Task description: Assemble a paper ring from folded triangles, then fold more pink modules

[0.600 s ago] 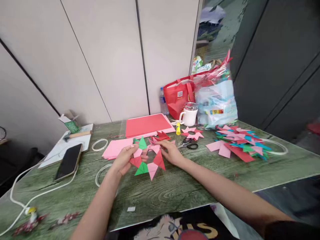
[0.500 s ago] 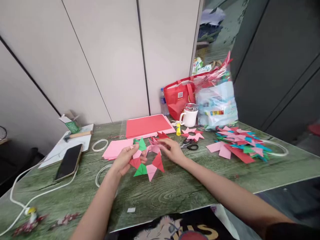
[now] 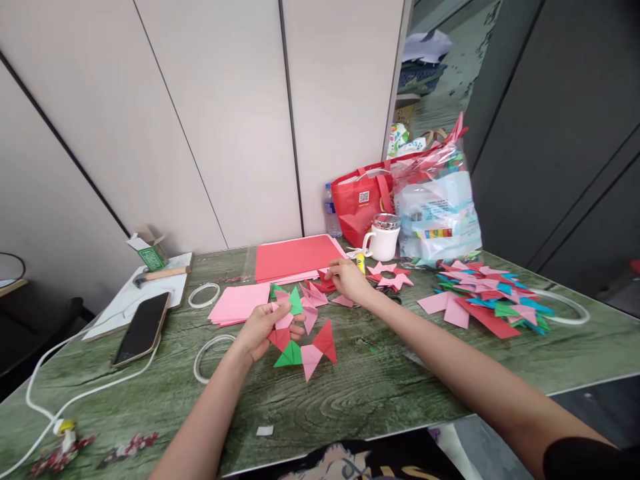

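My left hand [image 3: 267, 327] pinches a curved chain of folded paper pieces [image 3: 311, 359] in pink, red and green, its points facing outward and one side open. Beyond it, my right hand [image 3: 350, 280] is closed, its fingertips on a red folded paper piece [image 3: 327, 283] at the front edge of the red paper sheets [image 3: 297, 259]. Loose pink folded pieces [image 3: 310, 312] lie between the two hands. A yellow glue stick [image 3: 361, 262] stands just behind my right hand. Black scissors [image 3: 393, 297] are mostly hidden by my right wrist.
A finished paper ring [image 3: 397, 281] lies near a white mug [image 3: 384, 239]. At right is a heap of folded pieces [image 3: 493, 290]; at left are pink squares [image 3: 240, 302], tape rolls [image 3: 204, 295], a phone [image 3: 143, 330] and a hammer [image 3: 163, 273]. Bags [image 3: 437, 217] stand behind.
My right hand has moved from the paper chain away to the red folded piece farther back. My left hand keeps hold of the chain. The view has shifted slightly.
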Demonstrator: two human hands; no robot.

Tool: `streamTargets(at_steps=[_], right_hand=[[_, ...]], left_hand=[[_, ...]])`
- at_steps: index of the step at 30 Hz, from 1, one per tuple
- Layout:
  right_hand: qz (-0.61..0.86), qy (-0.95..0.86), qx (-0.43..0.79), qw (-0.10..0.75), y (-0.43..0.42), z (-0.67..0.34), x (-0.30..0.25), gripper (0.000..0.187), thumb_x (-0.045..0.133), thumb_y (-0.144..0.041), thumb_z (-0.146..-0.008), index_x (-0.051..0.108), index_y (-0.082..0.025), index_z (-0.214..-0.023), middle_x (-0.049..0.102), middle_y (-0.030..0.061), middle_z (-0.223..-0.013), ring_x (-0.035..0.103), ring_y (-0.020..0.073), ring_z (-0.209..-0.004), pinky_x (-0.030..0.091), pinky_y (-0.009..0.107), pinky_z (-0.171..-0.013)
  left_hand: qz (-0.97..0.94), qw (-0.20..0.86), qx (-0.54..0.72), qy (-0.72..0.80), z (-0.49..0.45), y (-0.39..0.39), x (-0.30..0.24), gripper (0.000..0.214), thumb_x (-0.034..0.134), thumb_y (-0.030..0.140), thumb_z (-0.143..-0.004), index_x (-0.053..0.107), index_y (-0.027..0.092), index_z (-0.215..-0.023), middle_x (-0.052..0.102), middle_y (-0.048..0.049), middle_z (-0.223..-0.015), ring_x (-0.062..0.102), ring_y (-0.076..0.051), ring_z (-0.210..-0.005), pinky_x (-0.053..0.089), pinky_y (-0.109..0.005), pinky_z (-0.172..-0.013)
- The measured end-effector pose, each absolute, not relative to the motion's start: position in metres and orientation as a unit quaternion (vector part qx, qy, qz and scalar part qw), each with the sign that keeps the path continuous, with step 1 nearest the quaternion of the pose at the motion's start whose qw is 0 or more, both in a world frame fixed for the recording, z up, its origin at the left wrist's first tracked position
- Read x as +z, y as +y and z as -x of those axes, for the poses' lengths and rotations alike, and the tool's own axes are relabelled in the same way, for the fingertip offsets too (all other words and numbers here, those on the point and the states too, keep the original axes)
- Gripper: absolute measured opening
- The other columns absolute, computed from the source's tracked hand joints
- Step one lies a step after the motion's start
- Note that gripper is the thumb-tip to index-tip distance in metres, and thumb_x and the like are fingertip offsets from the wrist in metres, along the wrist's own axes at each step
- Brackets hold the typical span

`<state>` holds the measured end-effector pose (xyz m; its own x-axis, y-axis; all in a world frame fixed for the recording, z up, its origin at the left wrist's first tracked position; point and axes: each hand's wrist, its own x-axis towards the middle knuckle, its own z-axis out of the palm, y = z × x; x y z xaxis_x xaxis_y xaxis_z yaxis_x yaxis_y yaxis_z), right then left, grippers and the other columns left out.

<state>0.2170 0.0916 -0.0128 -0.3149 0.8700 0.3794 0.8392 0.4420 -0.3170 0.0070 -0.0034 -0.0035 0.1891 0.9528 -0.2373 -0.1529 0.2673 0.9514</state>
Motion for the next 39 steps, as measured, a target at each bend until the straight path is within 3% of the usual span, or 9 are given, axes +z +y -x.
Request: streamTargets(at_steps=[5,11,14,21,26,34,39], right_hand=[[0.539,-0.825,0.030,0.170,0.088,-0.192,-0.005,0.019,0.054,-0.013,-0.074,0.070,-0.013,-0.084,0.066,0.0154,-0.091,0.058,0.0255,-0.094,0.041,0.031,-0.079],[0.568,-0.812,0.044,0.126,0.088,-0.176,-0.012,0.023,0.045,-0.012,-0.078,0.068,-0.010,-0.081,0.067,0.0194,-0.088,0.063,0.0263,-0.086,0.044,0.031,-0.071],[0.568,-0.809,0.056,0.139,0.089,-0.179,-0.011,0.023,0.045,-0.014,-0.079,0.068,-0.010,-0.080,0.068,0.0183,-0.089,0.063,0.0259,-0.087,0.043,0.030,-0.071],[0.528,-0.821,0.124,0.177,0.096,-0.185,-0.005,0.023,0.051,-0.010,-0.072,0.070,-0.017,-0.082,0.071,0.0063,-0.085,0.064,0.0163,-0.082,0.042,0.020,-0.070],[0.510,-0.822,0.158,0.197,0.096,-0.177,-0.010,0.026,0.052,-0.008,-0.071,0.071,-0.018,-0.085,0.071,0.0046,-0.085,0.064,0.0146,-0.078,0.042,0.018,-0.065],[0.519,-0.797,0.183,0.250,0.097,-0.165,-0.019,0.008,0.061,-0.015,-0.067,0.065,-0.016,-0.074,0.069,0.0058,-0.078,0.063,0.0178,-0.079,0.042,0.023,-0.067],[0.523,-0.744,0.213,0.358,0.099,-0.166,-0.018,0.020,0.052,-0.012,-0.069,0.060,-0.015,-0.087,0.066,0.0068,-0.078,0.062,0.0206,-0.082,0.043,0.029,-0.072]], left_hand=[[-0.432,0.641,0.432,0.464,-0.006,-0.003,-0.005,0.018,0.062,0.026,-0.076,0.060,0.008,-0.075,0.071,-0.0160,-0.079,0.067,-0.019,-0.053,0.055,-0.028,-0.050],[-0.436,0.630,0.443,0.465,-0.008,-0.006,-0.002,0.017,0.062,0.026,-0.076,0.060,0.008,-0.076,0.071,-0.0166,-0.083,0.067,-0.019,-0.053,0.055,-0.028,-0.051],[-0.435,0.627,0.446,0.467,-0.009,-0.007,-0.001,0.017,0.061,0.025,-0.077,0.059,0.008,-0.075,0.071,-0.0167,-0.083,0.067,-0.019,-0.053,0.055,-0.028,-0.051],[-0.427,0.630,0.446,0.471,-0.009,-0.006,-0.002,0.014,0.059,0.023,-0.078,0.059,0.009,-0.077,0.071,-0.0156,-0.080,0.066,-0.018,-0.052,0.055,-0.027,-0.050],[-0.428,0.631,0.449,0.467,-0.008,-0.004,-0.006,0.017,0.063,0.026,-0.076,0.060,0.008,-0.075,0.071,-0.0146,-0.080,0.066,-0.017,-0.052,0.054,-0.026,-0.050],[-0.418,0.629,0.452,0.475,-0.010,-0.005,-0.003,0.018,0.065,0.026,-0.074,0.058,0.010,-0.074,0.072,-0.0136,-0.074,0.065,-0.017,-0.049,0.053,-0.027,-0.049],[-0.424,0.631,0.455,0.464,-0.008,-0.005,-0.003,0.018,0.065,0.026,-0.073,0.059,0.010,-0.076,0.072,-0.0133,-0.077,0.065,-0.016,-0.049,0.053,-0.027,-0.049]])
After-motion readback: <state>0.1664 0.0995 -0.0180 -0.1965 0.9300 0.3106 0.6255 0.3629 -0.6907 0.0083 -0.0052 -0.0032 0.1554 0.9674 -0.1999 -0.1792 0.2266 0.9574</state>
